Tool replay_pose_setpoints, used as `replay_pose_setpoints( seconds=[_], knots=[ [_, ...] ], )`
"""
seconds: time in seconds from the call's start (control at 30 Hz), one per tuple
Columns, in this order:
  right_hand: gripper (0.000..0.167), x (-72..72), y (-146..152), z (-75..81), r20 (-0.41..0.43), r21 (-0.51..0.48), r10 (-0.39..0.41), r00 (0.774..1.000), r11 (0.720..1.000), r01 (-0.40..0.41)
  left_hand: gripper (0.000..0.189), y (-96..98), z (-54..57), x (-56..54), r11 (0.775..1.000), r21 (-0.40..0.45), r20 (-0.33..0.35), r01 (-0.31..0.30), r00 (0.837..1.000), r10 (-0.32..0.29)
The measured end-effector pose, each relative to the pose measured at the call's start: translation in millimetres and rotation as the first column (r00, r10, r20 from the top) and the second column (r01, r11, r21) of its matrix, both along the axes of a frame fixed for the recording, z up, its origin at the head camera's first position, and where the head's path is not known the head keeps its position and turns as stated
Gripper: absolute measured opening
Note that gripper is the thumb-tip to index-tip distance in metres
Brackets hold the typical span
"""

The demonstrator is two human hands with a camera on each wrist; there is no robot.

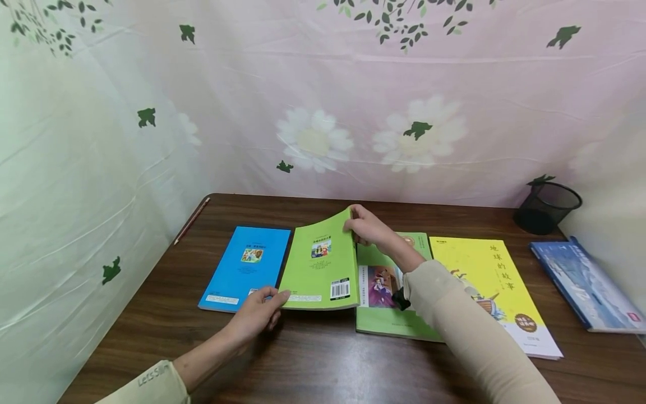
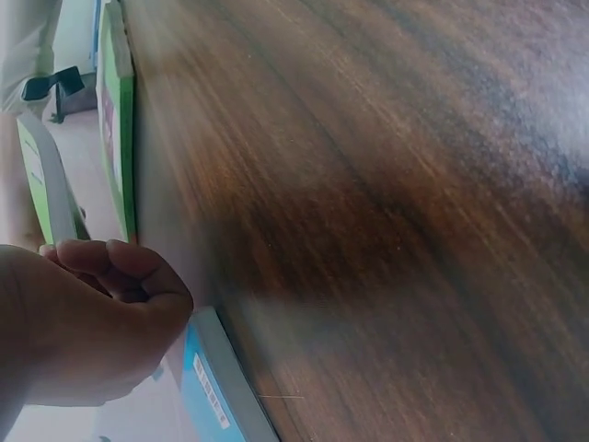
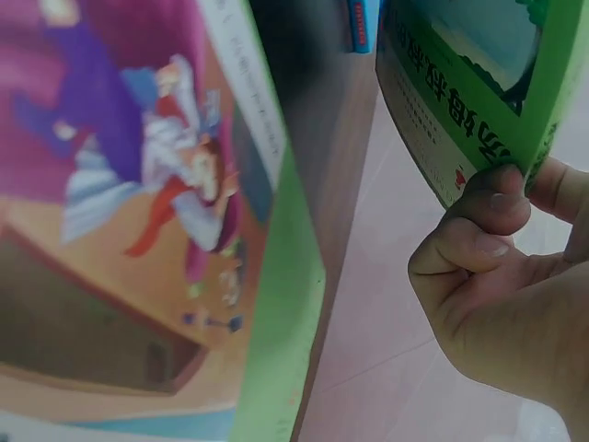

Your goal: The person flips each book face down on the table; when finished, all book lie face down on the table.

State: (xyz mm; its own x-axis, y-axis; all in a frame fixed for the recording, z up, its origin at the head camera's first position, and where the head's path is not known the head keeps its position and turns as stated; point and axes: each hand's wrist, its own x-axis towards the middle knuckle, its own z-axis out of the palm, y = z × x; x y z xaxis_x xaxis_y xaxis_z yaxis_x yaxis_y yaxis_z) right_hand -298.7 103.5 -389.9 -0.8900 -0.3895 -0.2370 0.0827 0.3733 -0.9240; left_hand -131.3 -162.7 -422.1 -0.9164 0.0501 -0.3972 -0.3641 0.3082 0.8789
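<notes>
A lime-green book [image 1: 323,275], its barcode side facing up, is held above the table between both hands. My left hand [image 1: 257,311] pinches its near left corner, and my right hand [image 1: 370,227] grips the far right corner, where the cover bends upward. In the right wrist view, the right hand [image 3: 497,267] has fingers and thumb on the edge of the green book [image 3: 469,101], whose illustrated cover faces down. To its left lies a blue book [image 1: 247,266]. On its right is another green book [image 1: 378,320] with a purple picture, partly hidden by the right forearm.
A yellow book [image 1: 474,258] lies farther right, partly under the right sleeve. Beyond it a blue-and-white book [image 1: 587,286] rests by the right wall, near a black mesh pen holder [image 1: 547,207]. A pencil [image 1: 192,220] lies along the table's left edge. A floral curtain [image 1: 323,73] surrounds the table.
</notes>
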Motion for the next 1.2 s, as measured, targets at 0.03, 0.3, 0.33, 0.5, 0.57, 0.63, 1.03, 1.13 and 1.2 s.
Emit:
replay_pose_setpoints(
  seconds=[0.03,0.3,0.33,0.5,0.57,0.63,1.03,1.13,1.2],
  knots=[
    [0.051,0.0,0.2,-1.4,0.001,0.009,0.003,1.0,1.0,-0.003,0.038,-0.2,-0.6,0.0,1.0,-0.006,0.001,-0.003,1.0,0.003],
    [0.059,-1.4,2.4,-15.0,-0.01,0.079,0.049,0.999,0.996,-0.048,0.036,-0.2,-3.0,1.0,1.0,-0.025,0.045,-0.015,0.999,0.016],
    [0.061,-1.2,2.7,-15.8,-0.012,0.082,0.05,0.999,0.995,-0.049,0.036,-0.1,-3.2,1.2,1.0,-0.022,0.049,-0.013,0.999,0.015],
    [0.068,-2.3,3.8,-21.0,-0.012,0.095,0.052,0.999,0.994,-0.05,0.035,-0.6,-4.1,1.4,1.0,-0.012,0.056,-0.022,0.998,0.023],
    [0.071,-3.0,4.0,-24.0,-0.003,0.101,0.049,0.999,0.994,-0.048,0.035,-1.1,-4.6,1.3,1.0,-0.008,0.057,-0.025,0.998,0.026],
    [0.073,-3.4,4.5,-26.9,0.005,0.106,0.052,0.999,0.993,-0.052,0.035,-1.5,-5.1,1.5,1.0,-0.003,0.061,-0.026,0.998,0.026],
    [0.07,-1.4,3.5,-29.9,0.05,0.182,0.093,0.994,0.978,-0.101,0.03,-4.1,-9.0,3.3,1.0,0.01,0.088,-0.025,0.996,0.024],
    [0.071,-1.3,3.0,-30.2,0.045,0.218,0.111,0.993,0.969,-0.118,0.031,-5.0,-9.9,4.4,1.0,0.006,0.101,-0.018,0.995,0.017],
    [0.069,-0.5,2.2,-29.5,0.042,0.234,0.117,0.992,0.964,-0.124,0.033,-5.3,-10.1,5.3,1.0,0.006,0.105,-0.012,0.994,0.012]
  ],
)
